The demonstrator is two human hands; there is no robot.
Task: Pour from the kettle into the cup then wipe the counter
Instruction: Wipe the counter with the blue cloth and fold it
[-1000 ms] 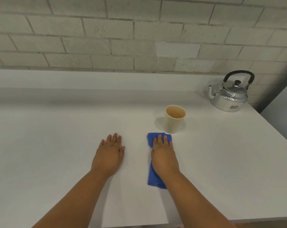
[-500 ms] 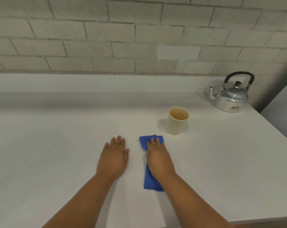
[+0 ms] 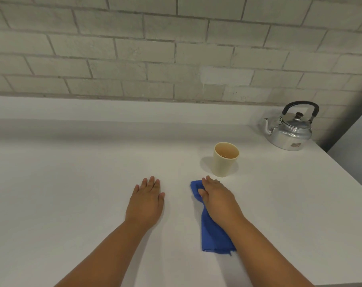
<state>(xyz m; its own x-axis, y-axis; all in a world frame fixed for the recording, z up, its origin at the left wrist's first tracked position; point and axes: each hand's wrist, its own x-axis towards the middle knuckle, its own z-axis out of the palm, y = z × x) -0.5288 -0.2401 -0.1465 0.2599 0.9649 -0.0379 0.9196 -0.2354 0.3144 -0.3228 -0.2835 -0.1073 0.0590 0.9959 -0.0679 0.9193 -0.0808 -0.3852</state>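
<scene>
Wall (image 3: 134, 48): pale grey bricks stood behind everything, along the far edge of the counter.
Counter (image 3: 72, 162): a wide white top with a low white ledge at the back; all other things rested on it.
Kettle (image 3: 290, 130): a shiny metal one with a black handle, upright in the far right corner, its spout turned to the left and its lid on. It was well apart from both my hands.
Cloth (image 3: 214, 237): blue, folded long, lying flat on the counter on my right side, one end under my palm and the other end toward me.
Right hand (image 3: 218, 198): it lay palm down on the far end of the cloth, fingers nearly straight and pressing, not closed around it.
Left hand (image 3: 145, 200): flat and spread on the bare counter, holding nothing, beside the cloth but not touching it.
Cup (image 3: 224, 160): cream colour, upright, just beyond my right fingertips, between cloth and kettle; some liquid was inside.
</scene>
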